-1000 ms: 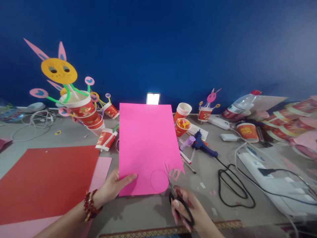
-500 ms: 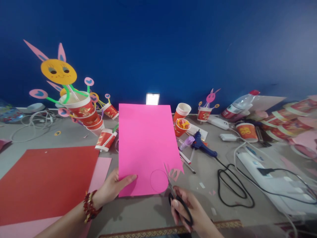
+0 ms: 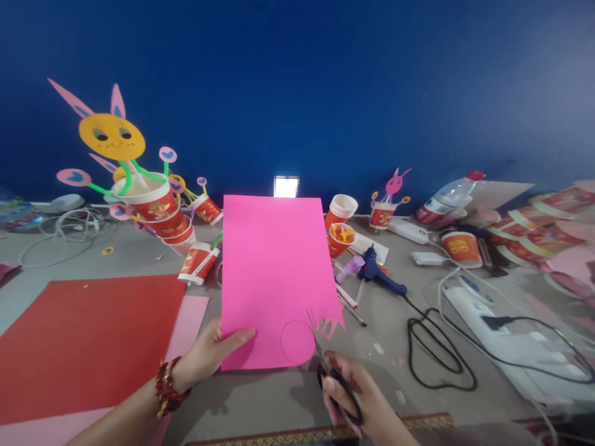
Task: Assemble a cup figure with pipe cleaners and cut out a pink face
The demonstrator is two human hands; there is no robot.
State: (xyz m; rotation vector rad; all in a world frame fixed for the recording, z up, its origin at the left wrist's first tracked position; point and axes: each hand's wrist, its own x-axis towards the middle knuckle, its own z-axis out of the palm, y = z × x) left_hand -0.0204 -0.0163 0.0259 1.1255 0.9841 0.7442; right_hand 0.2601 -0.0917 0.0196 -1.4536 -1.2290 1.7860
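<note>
Deep blue wall (image 3: 297, 93) fills the background behind a grey table (image 3: 260, 402) strewn with craft things. Over its near middle, a bright pink sheet (image 3: 274, 266) is held up by the left hand (image 3: 218, 350), which pinches the lower left edge with its thumb on top and wears a beaded bracelet (image 3: 168, 387) at the wrist. Near the sheet's bottom is a drawn circle (image 3: 297, 342), and the lower right corner is cut away along its curve. The right hand (image 3: 356, 390) grips black-handled scissors (image 3: 344, 396), their blades meeting the paper at the circle's right side; how far the blades are parted is hard to tell from here. Left of the sheet lies a red sheet (image 3: 93, 341) over a light pink one (image 3: 193, 319), with a yellow rabbit face (image 3: 111, 137) rising from stacked paper cups (image 3: 160, 207) behind. To the right, a blue glue gun (image 3: 381, 275) lies beside a purple tube (image 3: 351, 268), its black cord (image 3: 465, 370) looped on the table
</note>
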